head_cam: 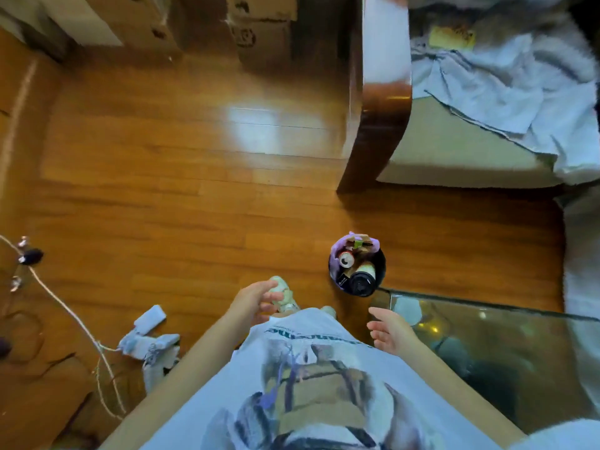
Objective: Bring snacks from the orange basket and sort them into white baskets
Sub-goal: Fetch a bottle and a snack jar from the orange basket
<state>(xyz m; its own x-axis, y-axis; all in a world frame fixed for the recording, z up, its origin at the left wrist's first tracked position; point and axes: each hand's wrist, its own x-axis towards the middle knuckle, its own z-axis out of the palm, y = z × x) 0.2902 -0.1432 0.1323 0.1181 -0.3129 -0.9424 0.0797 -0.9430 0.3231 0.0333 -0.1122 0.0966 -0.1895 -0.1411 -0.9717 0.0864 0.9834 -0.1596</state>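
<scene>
No orange basket and no white basket shows in the head view. My left hand (pixel 251 302) hangs over the wooden floor in front of my shirt, fingers loosely apart, holding nothing. My right hand (pixel 388 329) is out beside the corner of a glass table (pixel 506 339), fingers spread and empty. A small dark round bin (pixel 378 274) stands on the floor just ahead of my right hand, filled with a can, a dark bottle and wrappers.
An armchair with a curved wooden arm (pixel 373 134) and crumpled grey cloth (pixel 506 92) stands at the right. Cardboard boxes (pixel 259 30) line the far wall. A white cable (pixel 65 306) and a pale adapter (pixel 149 336) lie on the floor at the left.
</scene>
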